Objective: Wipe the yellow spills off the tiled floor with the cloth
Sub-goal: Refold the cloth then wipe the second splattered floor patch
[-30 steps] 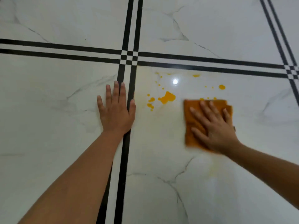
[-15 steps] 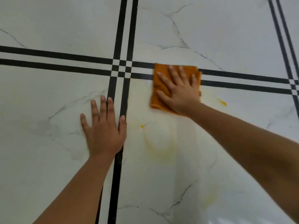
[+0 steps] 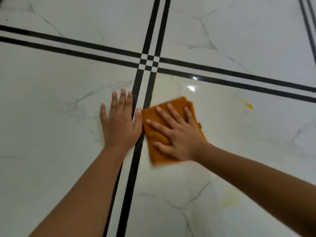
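Observation:
My right hand [image 3: 177,134] presses flat, fingers spread, on a folded orange cloth [image 3: 156,151] lying on the white marble-look tiled floor [image 3: 51,117]. The cloth sits just right of the black double stripe and touches the thumb side of my left hand [image 3: 119,124]. My left hand rests flat on the tile with nothing under it. One small yellow spill streak [image 3: 248,105] lies to the right of the cloth. A faint yellow smear [image 3: 225,203] shows lower right, near my right forearm.
Black double stripes [image 3: 148,64] cross just above the hands, one pair running across and one running down between my arms. A second vertical pair [image 3: 307,23] runs along the far right. A bright light glare [image 3: 191,88] sits above the cloth.
My right hand has dragged the cloth from the horizontal stripes down and left, to beside my left hand. The large yellow blobs seen a second ago are gone. My left hand stays planted.

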The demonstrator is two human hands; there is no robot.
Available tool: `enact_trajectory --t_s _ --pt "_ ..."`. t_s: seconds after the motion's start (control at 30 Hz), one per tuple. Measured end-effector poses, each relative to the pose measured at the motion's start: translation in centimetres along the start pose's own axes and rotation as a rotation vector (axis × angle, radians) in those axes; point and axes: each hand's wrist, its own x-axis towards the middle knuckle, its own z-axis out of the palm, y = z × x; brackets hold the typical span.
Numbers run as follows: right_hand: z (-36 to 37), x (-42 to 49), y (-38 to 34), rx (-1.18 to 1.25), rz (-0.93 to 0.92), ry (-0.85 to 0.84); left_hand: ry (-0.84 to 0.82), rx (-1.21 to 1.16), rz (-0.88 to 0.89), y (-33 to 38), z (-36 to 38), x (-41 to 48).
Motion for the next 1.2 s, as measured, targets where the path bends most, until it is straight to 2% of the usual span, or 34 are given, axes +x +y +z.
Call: enact_trajectory --t_s 0.03,0.07,0.13,0.2,0.23,0.27,0.33,0.37,0.43,0.5,0.53,0.6,0.63,0.67,0.77,0.83,0.87,0.93,1.0,1.07,1.13,1.2 --pt "0.0 -2.2 1.2 0.0 -0.055 -0.01 -0.006 0.028 0.038 -0.6 -0.2 -0.9" --pt "0.0 -2.9 3.0 -0.001 -0.033 0.014 -0.021 0.062 0.068 -1.2 -0.4 -2.0" --pt "-0.7 -0.5 6.1 0.015 0.255 0.057 -0.054 0.111 0.094 -1.9 -0.4 -3.7" --pt "-0.7 2.6 5.1 0.101 0.492 0.049 -0.1 0.118 0.077 -1.4 0.0 -4.7" --pt "-0.4 2.8 3.1 0.098 0.483 0.058 -0.106 0.11 0.053 -1.0 0.2 -5.1" --pt "-0.1 1.6 1.0 0.069 0.384 0.081 -0.101 0.093 0.032 -0.6 0.3 -5.3" --pt "1.5 -6.1 -1.6 0.022 0.083 0.04 -0.116 0.058 0.027 0.5 0.5 -6.7" --pt "2.2 -10.7 -1.7 -0.011 -0.049 0.011 -0.109 0.058 0.046 0.7 0.7 -7.5" --pt "2.2 -16.9 1.8 -0.069 -0.144 -0.042 -0.107 0.064 0.116 1.5 1.2 -9.3" --pt "2.2 -16.1 6.7 -0.086 -0.026 0.053 -0.121 0.074 0.191 2.4 1.8 -10.7" --pt "1.7 -13.4 8.1 -0.078 0.136 0.096 -0.123 0.072 0.199 3.0 2.1 -11.1" --pt "0.7 -8.0 7.5 0.006 0.465 0.078 -0.127 0.055 0.162 4.3 2.4 -11.4" --pt "0.8 -7.2 5.9 0.019 0.527 0.081 -0.133 0.049 0.141 5.0 2.4 -11.6" --pt "1.1 -8.1 3.8 0.019 0.504 0.107 -0.147 0.047 0.135 5.7 2.3 -11.6" --pt "3.0 -17.4 -1.4 0.001 0.159 0.054 -0.184 0.05 0.127 6.6 2.3 -12.0" --pt "2.9 -20.8 1.0 -0.02 0.07 0.04 -0.201 0.069 0.152 6.8 2.3 -12.0" --pt "2.7 -20.1 3.4 -0.036 0.115 0.062 -0.2 0.073 0.171 7.0 2.3 -11.7" --pt "1.6 -15.8 8.0 -0.035 0.388 0.097 -0.199 0.079 0.218 8.0 2.6 -10.6" --pt "0.8 -12.7 9.5 0.027 0.629 0.06 -0.194 0.079 0.219 9.1 3.1 -9.2" --pt "1.4 -14.5 8.2 0.02 0.606 0.135 -0.189 0.071 0.231 10.5 3.5 -7.5" --pt "2.9 -20.0 5.7 0.005 0.449 0.115 -0.183 0.064 0.243 11.7 3.9 -6.1" --pt "2.9 -23.5 6.7 0.022 0.432 0.066 -0.16 0.054 0.227 12.7 4.4 -4.3"
